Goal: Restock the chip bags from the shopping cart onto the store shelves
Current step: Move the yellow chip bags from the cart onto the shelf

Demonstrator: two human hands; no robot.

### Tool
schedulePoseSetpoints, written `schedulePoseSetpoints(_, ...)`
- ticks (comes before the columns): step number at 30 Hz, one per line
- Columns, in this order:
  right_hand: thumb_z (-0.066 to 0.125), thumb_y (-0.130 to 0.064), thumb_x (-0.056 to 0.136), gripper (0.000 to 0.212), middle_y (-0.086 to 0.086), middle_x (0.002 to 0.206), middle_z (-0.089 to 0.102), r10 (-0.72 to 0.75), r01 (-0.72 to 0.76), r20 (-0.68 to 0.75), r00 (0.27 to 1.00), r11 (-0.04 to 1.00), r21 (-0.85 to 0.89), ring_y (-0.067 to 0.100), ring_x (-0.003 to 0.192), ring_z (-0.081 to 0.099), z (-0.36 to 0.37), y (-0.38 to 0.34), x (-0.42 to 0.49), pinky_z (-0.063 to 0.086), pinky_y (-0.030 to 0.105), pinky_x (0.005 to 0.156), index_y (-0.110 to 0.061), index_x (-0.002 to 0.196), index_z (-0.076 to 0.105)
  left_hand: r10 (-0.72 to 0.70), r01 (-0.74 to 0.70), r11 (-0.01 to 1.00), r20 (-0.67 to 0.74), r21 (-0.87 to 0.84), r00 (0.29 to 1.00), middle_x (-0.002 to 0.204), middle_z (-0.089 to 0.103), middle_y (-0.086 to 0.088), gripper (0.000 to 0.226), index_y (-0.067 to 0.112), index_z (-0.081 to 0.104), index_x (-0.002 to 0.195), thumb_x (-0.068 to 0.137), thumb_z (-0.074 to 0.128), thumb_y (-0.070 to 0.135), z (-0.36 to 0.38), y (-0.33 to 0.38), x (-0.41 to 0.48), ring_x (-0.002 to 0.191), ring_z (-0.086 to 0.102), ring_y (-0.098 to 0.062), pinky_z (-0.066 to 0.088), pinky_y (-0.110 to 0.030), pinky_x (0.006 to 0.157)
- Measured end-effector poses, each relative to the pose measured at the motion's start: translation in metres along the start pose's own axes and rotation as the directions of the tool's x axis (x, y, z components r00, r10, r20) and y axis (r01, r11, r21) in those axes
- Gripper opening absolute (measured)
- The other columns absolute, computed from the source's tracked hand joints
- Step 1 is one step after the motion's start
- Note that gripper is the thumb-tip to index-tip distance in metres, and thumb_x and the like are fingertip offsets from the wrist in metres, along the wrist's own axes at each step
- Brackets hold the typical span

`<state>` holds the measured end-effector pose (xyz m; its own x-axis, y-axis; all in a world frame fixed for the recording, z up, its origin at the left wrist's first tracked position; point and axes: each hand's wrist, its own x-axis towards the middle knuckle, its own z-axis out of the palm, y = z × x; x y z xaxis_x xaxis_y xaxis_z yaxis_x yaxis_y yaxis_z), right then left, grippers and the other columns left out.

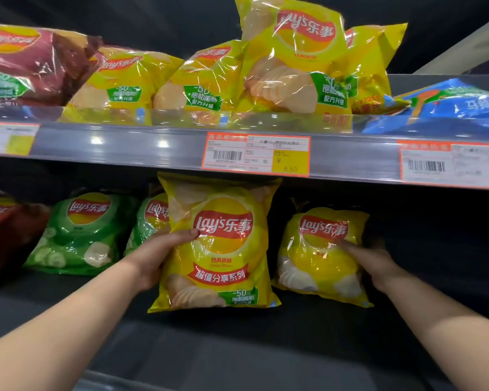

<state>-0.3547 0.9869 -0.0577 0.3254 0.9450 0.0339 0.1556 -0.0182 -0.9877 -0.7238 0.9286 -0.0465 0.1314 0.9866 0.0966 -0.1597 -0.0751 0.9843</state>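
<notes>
i'm at the placing step, i'd say. my left hand (164,255) grasps the big yellow bag (218,244) by its left edge, thumb across the front just under the logo. the bag stands upright on the lower shelf (237,334), its top nearly at the shelf above. just right of it, my right hand (370,261) clasps the small yellow bag (322,252) on its right side, thumb on the front, the other fingers hidden behind. that bag leans back on the same shelf. the two bags sit close, and i can't tell if they touch. the cart is out of view.

next, as i judge it, i should push the big bag back into line with its neighbours, let go with both hands, and turn to the cart for more. the big bag looks tall for this gap, so it may need tilting.

reading left to right: a dark red bag (3,235) with a partly cut logo, then two green bags (79,232) marked "lay's 乐事". the big yellow bag reads "lay's 乐事", "经典原味", "超值分享系列" and "-50" on a green patch. the small one shows only "lay's 乐事". above, the price tag (256,155) reads "¥ 6.50" beside a barcode. the upper yellow bags (291,57) carry the same logo, "-50" and "配方升级". far right, the blue bag (449,105) is too blurred to read.
</notes>
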Motion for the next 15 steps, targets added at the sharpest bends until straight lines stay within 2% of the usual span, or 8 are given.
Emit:
schedulePoseSetpoints(1, 0.081, -0.033, 0.07, 0.104, 0.021, 0.148, 0.036, -0.086, 0.08, -0.12, 0.989, 0.995, -0.053, 0.037, 0.134, 0.039, 0.001, -0.003, -0.001, 0.038, 0.044, 0.102, -0.008, 0.149, 0.018, -0.007, 0.007, 1.0, 0.005, 0.008, 1.0, 0.088, 0.077, -0.01, 0.103, 0.019, 0.062, 0.107, 0.011, 0.094, 0.036, 0.001, 0.0, 0.002, 0.073, 0.074, -0.027, 0.058, -0.034, 0.056)
schedulePoseSetpoints(3, 0.078, -0.035, 0.074, 0.094, 0.021, 0.148, 0.035, -0.366, 0.276, -0.257, 0.894, 0.904, -0.327, 0.036, 0.138, 0.032, 0.006, -0.011, -0.006, 0.031, 0.041, 0.11, -0.005, 0.147, 0.027, -0.008, 0.008, 1.0, 0.003, 0.012, 1.0, 0.092, 0.076, -0.01, 0.105, 0.019, 0.062, 0.11, 0.013, 0.094, 0.038, 0.003, 0.001, 0.006, 0.078, 0.074, -0.027, 0.058, -0.034, 0.059)
schedulePoseSetpoints(5, 0.075, -0.033, 0.078, 0.071, 0.016, 0.137, 0.047, -0.533, 0.426, -0.173, 0.828, 0.8, -0.422, 0.033, 0.13, 0.042, 0.022, -0.023, -0.022, 0.039, 0.036, 0.102, -0.011, 0.138, 0.044, -0.007, 0.007, 1.0, -0.006, 0.01, 1.0, 0.098, 0.076, -0.011, 0.111, 0.019, 0.061, 0.112, 0.009, 0.094, 0.043, 0.005, 0.001, 0.011, 0.083, 0.074, -0.029, 0.059, -0.036, 0.061)
schedulePoseSetpoints(7, 0.073, -0.03, 0.08, 0.055, 0.008, 0.124, 0.057, -0.471, 0.458, 0.033, 0.882, 0.836, -0.304, 0.023, 0.116, 0.055, 0.044, -0.034, -0.043, 0.045, 0.024, 0.083, -0.017, 0.13, 0.052, -0.006, 0.006, 1.0, -0.01, 0.002, 1.0, 0.099, 0.075, -0.012, 0.113, 0.018, 0.06, 0.115, 0.01, 0.094, 0.044, 0.008, 0.0, 0.016, 0.084, 0.074, -0.03, 0.06, -0.037, 0.062)
schedulePoseSetpoints(8, 0.072, -0.031, 0.081, 0.057, 0.006, 0.127, 0.057, -0.399, 0.433, 0.171, 0.901, 0.859, -0.274, 0.019, 0.113, 0.055, 0.057, -0.037, -0.052, 0.045, 0.022, 0.081, -0.019, 0.132, 0.049, -0.007, 0.007, 1.0, -0.002, 0.004, 1.0, 0.099, 0.075, -0.012, 0.113, 0.018, 0.06, 0.115, 0.011, 0.095, 0.044, 0.011, -0.001, 0.018, 0.084, 0.073, -0.03, 0.06, -0.038, 0.062)
schedulePoseSetpoints(11, 0.071, -0.033, 0.081, 0.077, 0.002, 0.144, 0.046, -0.148, 0.292, 0.472, 0.869, 0.924, -0.247, 0.021, 0.126, 0.048, 0.088, -0.037, -0.069, 0.043, 0.031, 0.097, -0.024, 0.145, 0.03, -0.028, 0.028, 0.999, 0.03, 0.017, 0.999, 0.095, 0.076, -0.013, 0.11, 0.017, 0.061, 0.111, 0.01, 0.094, 0.044, 0.015, -0.001, 0.024, 0.082, 0.074, -0.03, 0.059, -0.038, 0.06)
schedulePoseSetpoints(13, 0.073, -0.027, 0.08, 0.075, 0.003, 0.139, 0.051, -0.061, 0.153, 0.521, 0.852, 0.979, -0.137, 0.023, 0.124, 0.052, 0.101, -0.034, -0.072, 0.045, 0.037, 0.091, -0.026, 0.143, 0.03, -0.044, 0.044, 0.999, 0.031, 0.029, 0.999, 0.093, 0.076, -0.012, 0.108, 0.017, 0.061, 0.109, 0.009, 0.094, 0.044, 0.015, -0.001, 0.027, 0.079, 0.074, -0.03, 0.059, -0.037, 0.058)
schedulePoseSetpoints(15, 0.075, -0.025, 0.078, 0.073, 0.002, 0.134, 0.055, -0.066, 0.129, 0.488, 0.871, 0.987, -0.096, 0.022, 0.117, 0.055, 0.111, -0.03, -0.069, 0.046, 0.036, 0.085, -0.027, 0.139, 0.034, -0.063, 0.061, 0.996, 0.02, 0.064, 0.998, 0.091, 0.076, -0.012, 0.1, 0.016, 0.061, 0.109, 0.019, 0.095, 0.044, 0.014, 0.0, 0.03, 0.077, 0.074, -0.029, 0.059, -0.036, 0.056)
